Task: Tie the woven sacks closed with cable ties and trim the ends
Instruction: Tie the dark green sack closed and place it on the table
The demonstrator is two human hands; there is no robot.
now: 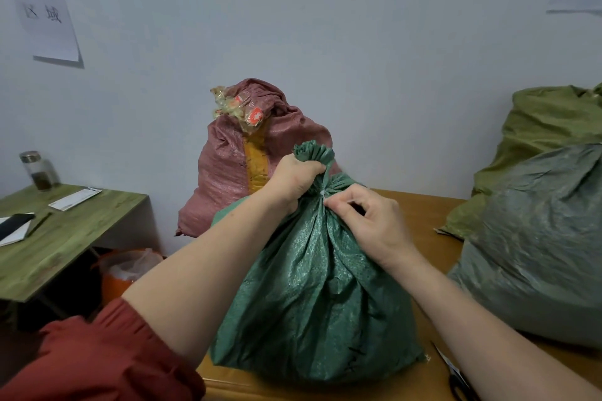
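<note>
- Upright on the brown table, ahead of a pink sack: the green sack.
- Its gathered neck is gripped by the left hand, fingers curled round it below the ruffled top.
- A pale cable tie at the neck is pinched by the right hand.
- The scissors are laid at the table's near right, apart from both hands.

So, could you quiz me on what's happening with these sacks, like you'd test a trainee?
1. True or false: the left hand grips the gathered neck of the green sack.
2. What lies at the table's near right edge: A scissors, B pliers, C knife?
3. What small white thing does the right hand pinch at the neck?
Key: 1 true; 2 A; 3 the cable tie.
</note>
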